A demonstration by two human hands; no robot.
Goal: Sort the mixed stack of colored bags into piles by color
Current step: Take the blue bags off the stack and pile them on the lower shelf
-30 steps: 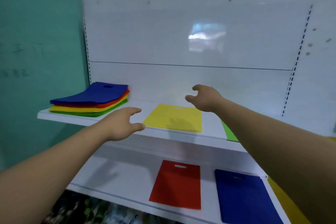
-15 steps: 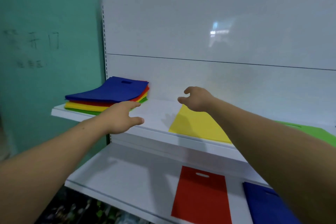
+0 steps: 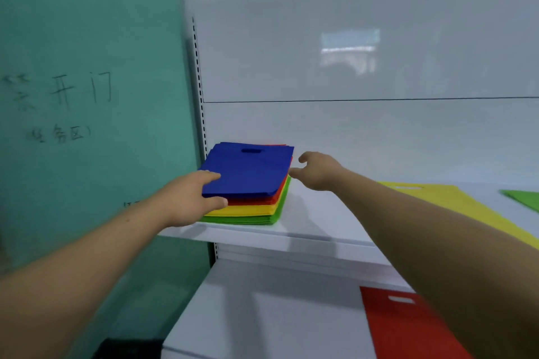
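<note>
Teal painted wall (image 3: 87, 38) at far left, handwriting on it. Next, left hand (image 3: 186, 201) at near-left corner of mixed stack of flat fabric bags (image 3: 253, 210): fingers laid on top of blue bag with cut-out handle (image 3: 248, 172), thumb under its near edge, apparently pinching that topmost bag. Stack at left end of white upper shelf (image 3: 320, 221); blue over red, yellow and green layers. Right hand (image 3: 319, 173) just beside stack's right edge, fingers spread and loosely curved, holding nothing; contact with stack not determinable. Further right: single red flat bag (image 3: 408, 326) on white lower shelf (image 3: 262, 315), single yellow flat bag (image 3: 455, 204) mid upper shelf, green flat bag (image 3: 525, 198) at right frame edge. Assessment: colour piles begun, one bag apiece as far as visible; bulk of stack unsorted; no blue pile in view.
</note>
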